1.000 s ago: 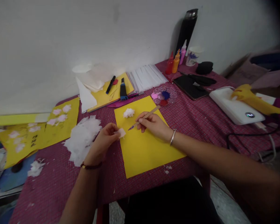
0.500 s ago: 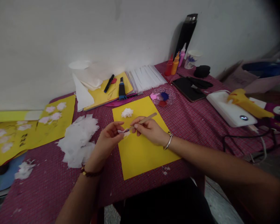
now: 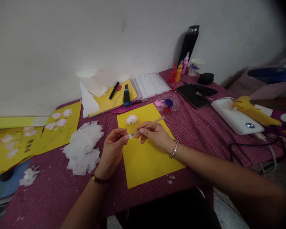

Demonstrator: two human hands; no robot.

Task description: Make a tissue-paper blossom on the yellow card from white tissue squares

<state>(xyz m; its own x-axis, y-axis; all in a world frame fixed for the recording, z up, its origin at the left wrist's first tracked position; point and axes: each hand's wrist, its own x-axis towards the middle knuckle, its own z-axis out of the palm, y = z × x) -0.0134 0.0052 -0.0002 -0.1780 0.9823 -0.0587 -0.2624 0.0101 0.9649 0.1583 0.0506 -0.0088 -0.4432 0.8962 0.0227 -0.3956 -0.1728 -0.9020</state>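
Observation:
My left hand (image 3: 113, 147) pinches a small white tissue piece (image 3: 129, 136) above the left edge of a yellow paper sheet (image 3: 146, 152). My right hand (image 3: 154, 135) grips a thin wooden paintbrush (image 3: 152, 122) like a pen, its tip touching that tissue piece. A crumpled white tissue flower (image 3: 131, 119) lies on the sheet's far end. A heap of white tissue pieces (image 3: 84, 148) sits just left of my left hand.
A clear paint palette (image 3: 168, 102) with pink, blue and red lies beyond the sheet. Paint bottles (image 3: 178, 70), a black flask (image 3: 189, 43) and a cup (image 3: 195, 66) stand by the wall. A yellow glue gun (image 3: 252, 109) rests on a white box at right. Yellow flowered sheets (image 3: 38, 133) lie at left.
My hands came together: the brush tip, first apart from the tissue piece, now touches it. Both hands lifted slightly off the yellow sheet. The camera view shifted a little.

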